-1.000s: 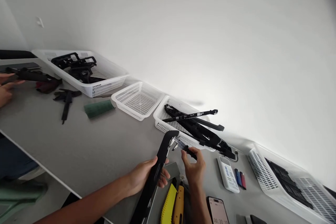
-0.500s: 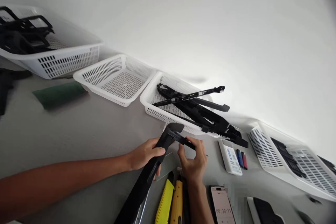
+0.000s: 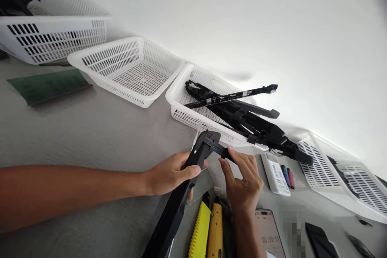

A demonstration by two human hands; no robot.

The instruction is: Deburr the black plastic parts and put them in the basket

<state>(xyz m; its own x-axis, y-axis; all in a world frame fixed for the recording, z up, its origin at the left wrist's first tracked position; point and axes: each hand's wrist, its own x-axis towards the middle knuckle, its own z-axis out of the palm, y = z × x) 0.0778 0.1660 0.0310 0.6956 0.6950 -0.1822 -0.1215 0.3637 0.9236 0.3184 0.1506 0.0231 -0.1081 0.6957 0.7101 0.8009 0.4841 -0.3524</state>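
Note:
My left hand (image 3: pixel 173 173) is closed around a long black plastic trim piece (image 3: pixel 177 205), which slants from the bottom edge up to its curved head. In my right hand (image 3: pixel 243 175), thumb and fingers pinch the end of a dark caliper (image 3: pixel 216 146) with fine scale marks. The caliper's jaws lie at the upper end of the trim piece; whether they grip it I cannot tell. Below my hands lie a yellow serrated-edged tool (image 3: pixel 200 227) and a yellow-handled tool (image 3: pixel 215 229). A grey-green flat piece (image 3: pixel 201 187) is partly hidden behind the trim piece.
A white basket (image 3: pixel 181 115) of long black parts stands behind my hands. To its left are another white basket (image 3: pixel 121 92), a deeper one (image 3: pixel 72 40) with black parts, and a green sheet (image 3: pixel 50 84). Right are a white box (image 3: pixel 275 175), a phone (image 3: pixel 269 229) and another basket (image 3: pixel 317 175).
The camera view has shifted, so the baskets sit higher. Both hands, the trim piece and the caliper appear slightly further right. My hands keep their holds, and the caliper's scale shows more clearly.

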